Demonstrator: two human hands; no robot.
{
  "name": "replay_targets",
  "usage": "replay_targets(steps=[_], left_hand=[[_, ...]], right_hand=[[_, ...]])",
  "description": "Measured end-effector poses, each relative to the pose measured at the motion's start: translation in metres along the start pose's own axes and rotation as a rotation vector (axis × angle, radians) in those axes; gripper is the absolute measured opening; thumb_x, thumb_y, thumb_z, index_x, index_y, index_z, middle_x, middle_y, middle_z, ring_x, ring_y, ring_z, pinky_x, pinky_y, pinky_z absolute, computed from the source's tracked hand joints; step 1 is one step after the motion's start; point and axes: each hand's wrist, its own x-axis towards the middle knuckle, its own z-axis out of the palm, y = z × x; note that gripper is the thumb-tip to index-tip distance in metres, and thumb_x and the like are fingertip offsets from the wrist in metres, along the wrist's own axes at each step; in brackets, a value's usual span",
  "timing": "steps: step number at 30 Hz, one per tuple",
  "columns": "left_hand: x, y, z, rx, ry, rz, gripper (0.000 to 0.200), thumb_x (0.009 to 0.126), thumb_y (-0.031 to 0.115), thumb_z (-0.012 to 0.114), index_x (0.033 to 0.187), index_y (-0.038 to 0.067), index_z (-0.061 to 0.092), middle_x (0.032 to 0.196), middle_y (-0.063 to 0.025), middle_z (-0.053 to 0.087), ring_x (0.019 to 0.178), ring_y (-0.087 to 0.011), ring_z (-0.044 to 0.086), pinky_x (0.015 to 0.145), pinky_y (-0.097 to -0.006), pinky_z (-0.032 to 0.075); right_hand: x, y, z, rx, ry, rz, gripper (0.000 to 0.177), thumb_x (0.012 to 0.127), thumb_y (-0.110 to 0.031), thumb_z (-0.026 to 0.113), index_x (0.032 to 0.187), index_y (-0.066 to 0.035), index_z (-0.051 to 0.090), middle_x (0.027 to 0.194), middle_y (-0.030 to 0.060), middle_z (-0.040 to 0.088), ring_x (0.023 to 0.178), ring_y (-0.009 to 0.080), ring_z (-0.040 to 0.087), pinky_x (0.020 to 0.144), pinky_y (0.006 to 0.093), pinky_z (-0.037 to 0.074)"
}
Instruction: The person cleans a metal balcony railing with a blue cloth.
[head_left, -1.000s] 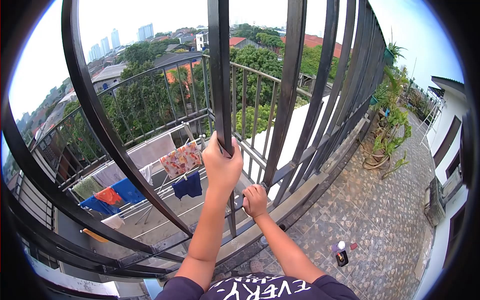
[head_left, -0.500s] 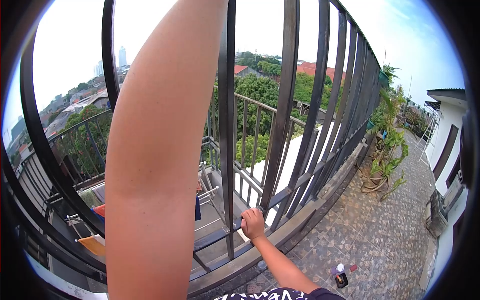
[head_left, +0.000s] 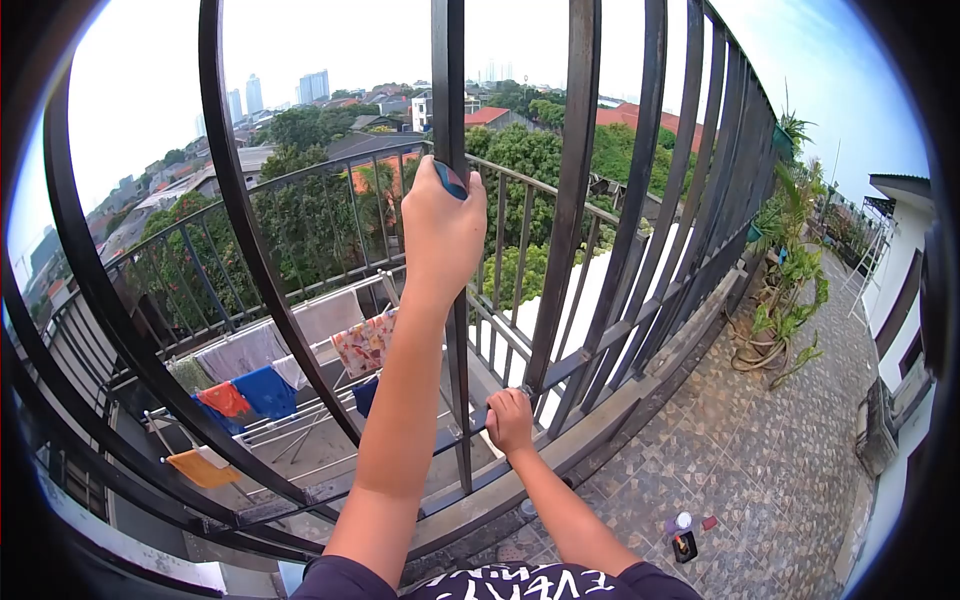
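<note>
My left hand (head_left: 443, 225) is raised against a dark vertical metal bar (head_left: 449, 90) of the railing. Its fingers close round a small dark, teal-edged piece (head_left: 451, 181) pressed to that bar; I cannot tell what kind of thing it is. Lower down, my right hand (head_left: 511, 420) wraps round the horizontal bottom rail (head_left: 565, 369), close to the foot of the neighbouring upright (head_left: 565, 190).
Beyond the bars stands a drying rack with a blue cloth (head_left: 265, 392) and other laundry. On the tiled floor (head_left: 770, 480) at right lie a black tray (head_left: 685, 546), a white-topped container (head_left: 684, 521) and a small red piece (head_left: 709, 523). Potted plants (head_left: 765, 345) line the railing.
My left arm, which filled the view with its hand out of sight above, has come down, so the hand now shows mid-bar. My right hand keeps its hold on the rail.
</note>
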Motion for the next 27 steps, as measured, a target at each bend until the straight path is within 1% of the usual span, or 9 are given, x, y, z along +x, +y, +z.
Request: replay_targets(steps=[5, 9, 11, 13, 17, 20, 23, 25, 27], left_hand=[[-0.119, -0.078, 0.009, 0.027, 0.042, -0.101, 0.023, 0.095, 0.016, 0.067, 0.095, -0.002, 0.054, 0.065, -0.0152, 0.061, 0.056, -0.0312, 0.062, 0.054, -0.0398, 0.045], [-0.218, -0.152, 0.014, 0.007, 0.027, -0.217, 0.021, 0.091, 0.012, 0.069, 0.088, 0.001, 0.052, 0.062, -0.0127, 0.057, 0.054, -0.0304, 0.061, 0.053, -0.0392, 0.045], [-0.246, -0.165, 0.012, 0.010, 0.007, -0.287, 0.022, 0.089, 0.011, 0.070, 0.084, 0.002, 0.051, 0.061, -0.0120, 0.055, 0.054, -0.0301, 0.060, 0.053, -0.0390, 0.045], [-0.267, -0.183, 0.015, 0.035, 0.005, -0.271, 0.020, 0.089, 0.010, 0.070, 0.089, 0.002, 0.052, 0.062, -0.0113, 0.057, 0.054, -0.0283, 0.062, 0.053, -0.0374, 0.046], [-0.262, -0.170, 0.024, -0.078, 0.142, -0.346, 0.028, 0.090, 0.009, 0.069, 0.108, 0.001, 0.049, 0.066, -0.0099, 0.062, 0.057, -0.0239, 0.064, 0.054, -0.0340, 0.047], [-0.254, -0.163, 0.023, -0.062, 0.132, -0.312, 0.042, 0.092, 0.009, 0.068, 0.123, 0.000, 0.041, 0.070, -0.0112, 0.066, 0.060, -0.0211, 0.066, 0.056, -0.0320, 0.048], [-0.190, -0.122, 0.026, -0.124, 0.204, -0.189, 0.047, 0.096, 0.012, 0.067, 0.130, 0.002, 0.037, 0.066, -0.0007, 0.057, 0.055, -0.0058, 0.051, 0.050, -0.0233, 0.036], [-0.139, -0.086, 0.021, -0.180, 0.160, -0.218, 0.050, 0.095, 0.011, 0.066, 0.132, 0.002, 0.034, 0.069, -0.0015, 0.058, 0.056, -0.0054, 0.050, 0.050, -0.0230, 0.035], [-0.111, -0.067, 0.009, -0.143, -0.005, -0.281, 0.054, 0.094, 0.009, 0.067, 0.134, 0.002, 0.031, 0.072, -0.0022, 0.059, 0.058, -0.0052, 0.051, 0.051, -0.0228, 0.036]], right_hand=[[0.002, -0.001, -0.001, -0.002, -0.003, -0.007, 0.016, 0.081, -0.018, 0.053, 0.089, -0.006, 0.060, 0.090, 0.0109, 0.058, 0.096, 0.0331, 0.056, 0.084, 0.0451, 0.045], [0.000, 0.001, 0.002, 0.001, 0.002, -0.003, 0.016, 0.082, -0.020, 0.053, 0.088, -0.006, 0.059, 0.090, 0.0115, 0.058, 0.096, 0.0336, 0.055, 0.084, 0.0454, 0.045], [-0.002, 0.003, 0.004, -0.013, -0.006, -0.007, 0.018, 0.080, -0.020, 0.055, 0.091, -0.008, 0.060, 0.091, 0.0100, 0.058, 0.095, 0.0326, 0.056, 0.085, 0.0459, 0.045], [-0.003, 0.006, 0.005, -0.036, -0.012, -0.019, 0.018, 0.081, -0.022, 0.054, 0.091, -0.008, 0.060, 0.091, 0.0100, 0.058, 0.095, 0.0324, 0.056, 0.085, 0.0459, 0.045], [-0.003, 0.008, 0.006, -0.048, -0.014, -0.037, 0.021, 0.085, -0.026, 0.051, 0.091, -0.009, 0.060, 0.092, 0.0095, 0.058, 0.096, 0.0321, 0.056, 0.085, 0.0456, 0.044], [-0.002, 0.011, 0.004, -0.074, -0.064, -0.055, 0.022, 0.086, -0.028, 0.049, 0.090, -0.009, 0.060, 0.092, 0.0088, 0.059, 0.096, 0.0313, 0.056, 0.084, 0.0450, 0.044], [-0.002, 0.010, 0.004, -0.093, -0.053, -0.054, 0.023, 0.086, -0.030, 0.049, 0.090, -0.009, 0.060, 0.092, 0.0081, 0.059, 0.096, 0.0304, 0.057, 0.084, 0.0446, 0.044], [-0.004, 0.011, 0.005, -0.087, -0.055, -0.052, 0.023, 0.086, -0.030, 0.049, 0.090, -0.010, 0.060, 0.092, 0.0078, 0.059, 0.097, 0.0302, 0.056, 0.084, 0.0445, 0.044], [-0.005, 0.013, 0.007, -0.067, -0.042, -0.053, 0.023, 0.086, -0.029, 0.049, 0.090, -0.010, 0.060, 0.091, 0.0079, 0.058, 0.097, 0.0304, 0.056, 0.084, 0.0445, 0.044]])
